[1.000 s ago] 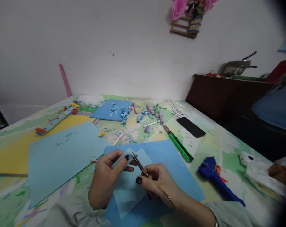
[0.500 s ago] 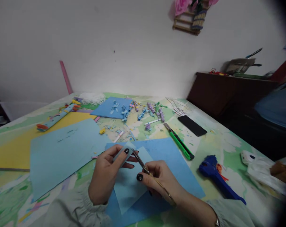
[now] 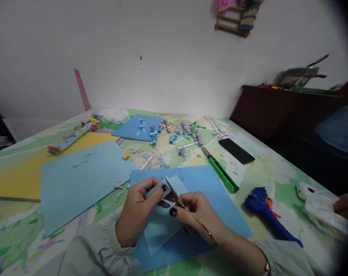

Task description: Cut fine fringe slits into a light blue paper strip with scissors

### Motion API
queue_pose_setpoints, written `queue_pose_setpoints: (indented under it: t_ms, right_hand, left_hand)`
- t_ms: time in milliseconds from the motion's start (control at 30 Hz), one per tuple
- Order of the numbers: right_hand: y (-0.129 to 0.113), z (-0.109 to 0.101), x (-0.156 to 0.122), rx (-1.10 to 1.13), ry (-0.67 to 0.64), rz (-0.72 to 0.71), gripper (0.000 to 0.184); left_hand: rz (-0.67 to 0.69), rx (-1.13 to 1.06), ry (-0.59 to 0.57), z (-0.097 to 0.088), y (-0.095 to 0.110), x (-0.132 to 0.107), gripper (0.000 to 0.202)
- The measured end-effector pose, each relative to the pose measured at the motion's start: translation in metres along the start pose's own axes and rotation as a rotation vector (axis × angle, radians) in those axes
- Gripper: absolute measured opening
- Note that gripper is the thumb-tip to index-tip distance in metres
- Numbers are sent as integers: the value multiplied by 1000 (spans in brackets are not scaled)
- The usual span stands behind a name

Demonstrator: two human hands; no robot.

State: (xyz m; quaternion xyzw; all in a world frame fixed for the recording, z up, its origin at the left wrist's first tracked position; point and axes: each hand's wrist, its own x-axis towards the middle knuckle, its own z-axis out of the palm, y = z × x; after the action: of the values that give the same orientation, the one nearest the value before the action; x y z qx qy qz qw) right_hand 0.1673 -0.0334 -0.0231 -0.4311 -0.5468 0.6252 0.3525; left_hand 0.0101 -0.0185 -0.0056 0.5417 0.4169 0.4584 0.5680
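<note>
My left hand (image 3: pixel 135 212) pinches a small light blue paper strip (image 3: pixel 154 190) between thumb and fingers. My right hand (image 3: pixel 198 214) is closed round thin gold-handled scissors (image 3: pixel 176 197), whose blades point up-left and touch the strip. Both hands hover over a light blue paper piece (image 3: pixel 162 226) that lies on a darker blue sheet (image 3: pixel 202 191).
A large pale blue sheet (image 3: pixel 82 180) and a yellow sheet (image 3: pixel 21 176) lie to the left. A green utility knife (image 3: pixel 221 174), a black phone (image 3: pixel 236 150) and a blue glue gun (image 3: pixel 266 214) lie to the right. Paper scraps (image 3: pixel 174 134) litter the far side.
The hands with strip and scissors kept their grip and sit slightly further right in view; the camera shifted a little, so table objects moved up.
</note>
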Motion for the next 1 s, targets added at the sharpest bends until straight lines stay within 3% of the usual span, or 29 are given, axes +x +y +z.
queue_pose_setpoints:
  t_ms: [367,1000]
  right_hand:
    - [-2,2,0,-5,35,36,47]
    - [1,3,2,-15,79,4,46]
  left_hand:
    - [32,177,32,4,7,1,18]
    - [44,209,40,2,1,2,18]
